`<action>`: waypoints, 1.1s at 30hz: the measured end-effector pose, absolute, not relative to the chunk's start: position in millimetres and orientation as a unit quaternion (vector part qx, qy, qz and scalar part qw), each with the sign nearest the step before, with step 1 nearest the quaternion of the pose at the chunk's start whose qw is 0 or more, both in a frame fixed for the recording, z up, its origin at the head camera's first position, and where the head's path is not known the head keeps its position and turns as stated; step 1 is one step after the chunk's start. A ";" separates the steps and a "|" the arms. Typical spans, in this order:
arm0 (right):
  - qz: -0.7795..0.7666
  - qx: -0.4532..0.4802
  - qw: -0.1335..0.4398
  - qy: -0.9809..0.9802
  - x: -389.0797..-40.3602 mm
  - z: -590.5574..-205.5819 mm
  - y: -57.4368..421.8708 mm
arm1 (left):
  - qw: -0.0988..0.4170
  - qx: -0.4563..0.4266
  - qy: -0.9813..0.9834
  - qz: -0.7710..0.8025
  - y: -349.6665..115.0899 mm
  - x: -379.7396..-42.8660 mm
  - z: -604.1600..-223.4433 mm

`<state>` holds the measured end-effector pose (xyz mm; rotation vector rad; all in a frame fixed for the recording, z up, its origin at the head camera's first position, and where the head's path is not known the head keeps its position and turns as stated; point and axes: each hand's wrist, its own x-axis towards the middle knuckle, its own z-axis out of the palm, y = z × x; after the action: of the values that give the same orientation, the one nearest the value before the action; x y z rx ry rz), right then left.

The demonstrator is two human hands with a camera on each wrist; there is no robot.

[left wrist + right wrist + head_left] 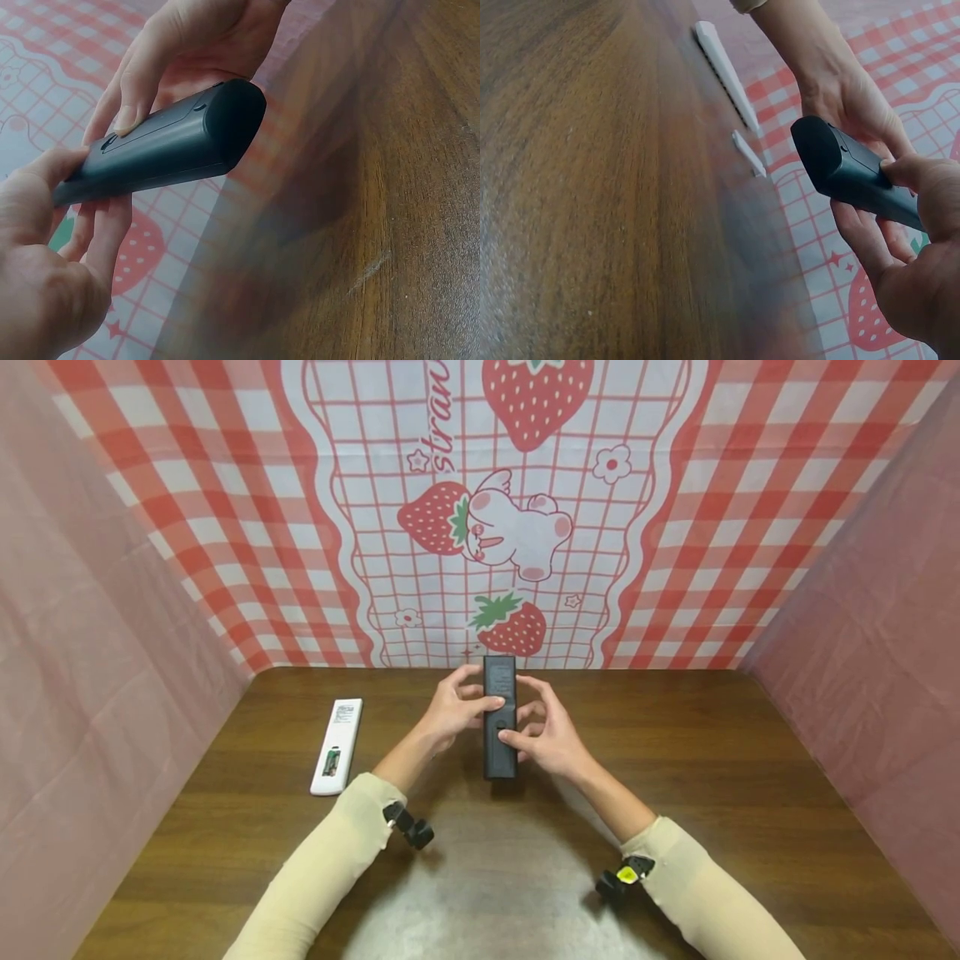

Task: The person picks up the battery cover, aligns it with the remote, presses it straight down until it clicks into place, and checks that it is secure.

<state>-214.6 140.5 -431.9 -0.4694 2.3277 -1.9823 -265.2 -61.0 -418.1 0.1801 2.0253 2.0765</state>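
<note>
A black remote control (500, 756) is held up over the table, its back with the battery cover (161, 124) facing up. My left hand (456, 708) grips its far half, thumb on the back and fingers along the side and underneath. With my right hand (551, 735) I hold the nearer part, the thumb (129, 118) pressing on the battery cover by its latch. The cover sits in place in both wrist views. To the left lies a white remote control (343, 727), back up, its battery compartment (332, 762) uncovered.
A small white piece (750, 154) lies near the white remote in the right wrist view. The wooden table (480, 877) ends at a strawberry-printed checked cloth (652, 568) behind. Pink curtains (862, 610) hang on both sides.
</note>
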 end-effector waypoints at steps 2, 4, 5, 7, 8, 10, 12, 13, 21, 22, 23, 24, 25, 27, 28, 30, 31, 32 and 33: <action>-0.642 -0.150 0.028 0.751 -214.9 -432.3 140.2 | 0.118 0.061 0.693 0.708 -61.6 -264.9 -418.3; -0.644 -0.149 0.030 0.750 -215.2 -432.5 139.9 | 0.119 0.062 0.694 0.708 -61.9 -264.5 -418.0; -0.645 -0.148 0.031 0.749 -215.1 -432.4 139.8 | 0.118 0.062 0.693 0.708 -62.0 -264.4 -417.9; -0.646 -0.147 0.032 0.748 -215.0 -432.0 139.6 | 0.118 0.062 0.693 0.708 -62.2 -264.6 -417.9; -0.646 -0.145 0.033 0.748 -215.1 -431.6 139.6 | 0.117 0.062 0.693 0.709 -62.1 -264.6 -417.7; -0.647 -0.143 0.031 0.748 -214.9 -430.6 139.8 | 0.115 0.065 0.691 0.711 -61.8 -265.0 -417.5; -0.648 -0.141 0.029 0.748 -214.6 -429.2 140.1 | 0.112 0.068 0.688 0.714 -61.5 -265.5 -417.2; -0.648 -0.141 0.029 0.748 -214.4 -428.4 140.1 | 0.111 0.069 0.686 0.716 -61.3 -265.7 -417.1; -0.639 -0.143 0.030 0.756 -215.0 -428.9 142.0 | 0.115 0.066 0.685 0.716 -61.5 -266.7 -420.3; -0.637 -0.142 0.030 0.757 -215.3 -429.6 142.8 | 0.115 0.067 0.685 0.716 -61.1 -266.5 -420.5; -0.636 -0.142 0.030 0.758 -215.3 -429.9 143.6 | 0.115 0.068 0.685 0.716 -60.7 -266.3 -420.7; -0.635 -0.141 0.030 0.759 -215.3 -430.1 144.3 | 0.115 0.069 0.685 0.716 -60.2 -266.3 -420.7; -0.634 -0.140 0.030 0.760 -215.3 -430.2 145.1 | 0.115 0.070 0.685 0.716 -59.3 -266.3 -420.6; -0.634 -0.140 0.029 0.760 -216.0 -430.6 146.5 | 0.115 0.070 0.684 0.717 -57.8 -266.2 -420.1; -0.635 -0.140 0.029 0.759 -216.5 -431.0 147.2 | 0.115 0.069 0.683 0.718 -57.1 -266.3 -419.9; -0.635 -0.140 0.029 0.760 -216.7 -431.0 148.3 | 0.115 0.068 0.683 0.718 -55.9 -266.5 -420.0; -0.634 -0.140 0.028 0.760 -216.7 -431.0 149.0 | 0.115 0.067 0.684 0.717 -55.3 -266.2 -420.0; -0.633 -0.140 0.028 0.761 -216.6 -430.9 149.8 | 0.114 0.067 0.685 0.717 -54.5 -265.9 -419.9; -0.632 -0.140 0.028 0.762 -216.2 -430.7 150.9 | 0.114 0.068 0.686 0.715 -53.8 -265.6 -420.2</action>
<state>-216.2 150.9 -430.7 -0.4313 2.3509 -1.9500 -265.6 -53.8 -420.2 0.2001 2.0111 2.0979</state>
